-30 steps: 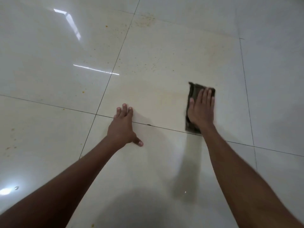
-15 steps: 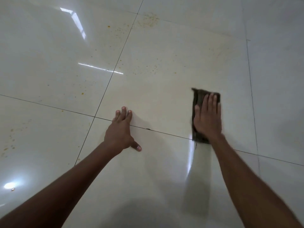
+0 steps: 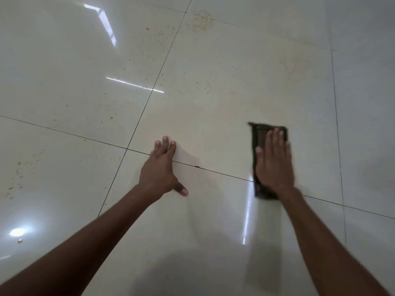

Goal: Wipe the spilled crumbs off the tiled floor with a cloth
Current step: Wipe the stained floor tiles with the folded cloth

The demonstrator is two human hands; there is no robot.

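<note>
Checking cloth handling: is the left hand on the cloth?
No, the left hand lies flat on bare tile; the right hand presses the cloth.

The right hand point(image 3: 274, 165) covers most of the cloth point(image 3: 259, 133), so only its far edge, left strip and a near corner show. That hand and forearm are motion-blurred. Both arms are cut off by the bottom edge. The crumbs point(image 3: 202, 20) are too small to tell apart from stains. The left hand point(image 3: 159, 171) hides its own palm.

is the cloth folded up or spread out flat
Folded, it seems: the dark cloth is a narrow oblong pad barely wider than the right hand pressing it flat on the tiled floor. Layers aren't visible.
</note>
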